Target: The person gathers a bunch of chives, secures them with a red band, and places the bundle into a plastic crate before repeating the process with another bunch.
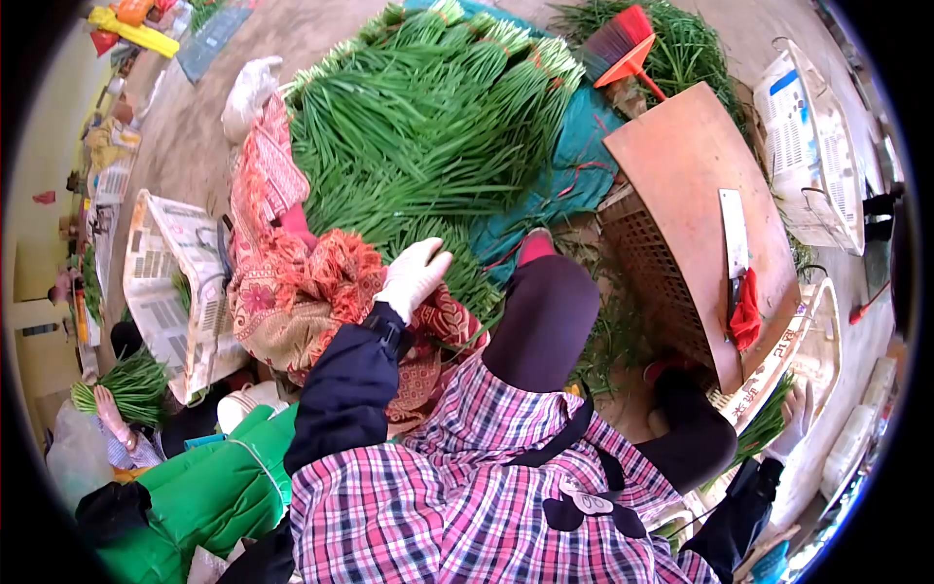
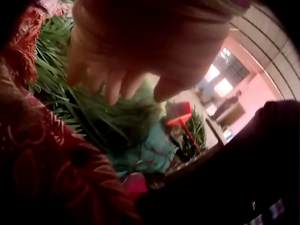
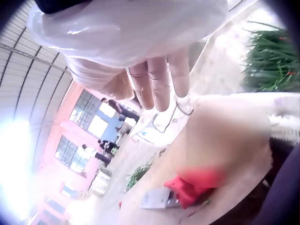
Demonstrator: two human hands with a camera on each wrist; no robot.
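My left hand (image 1: 418,277), in a pale glove, is held over a red patterned cloth (image 1: 282,302) by the edge of a big heap of garlic chives (image 1: 409,127). In the left wrist view its fingers (image 2: 112,86) hang loosely with nothing in them. At the lower right, my gloved right hand (image 1: 796,419) is beside a white crate (image 1: 822,341) with more green stalks (image 1: 764,428) in it. The right wrist view shows the right fingers (image 3: 159,89) extended, holding nothing. A cleaver (image 1: 735,234) with a red cloth (image 1: 746,311) at its handle lies on a tan board (image 1: 671,165).
The board rests on a dark basket (image 1: 652,273). An orange broom (image 1: 628,58) lies behind, by loose greens (image 1: 681,58). White crates stand at the left (image 1: 165,253) and far right (image 1: 808,146). At lower left, another person's hand (image 1: 112,419) holds a chive bundle (image 1: 131,384).
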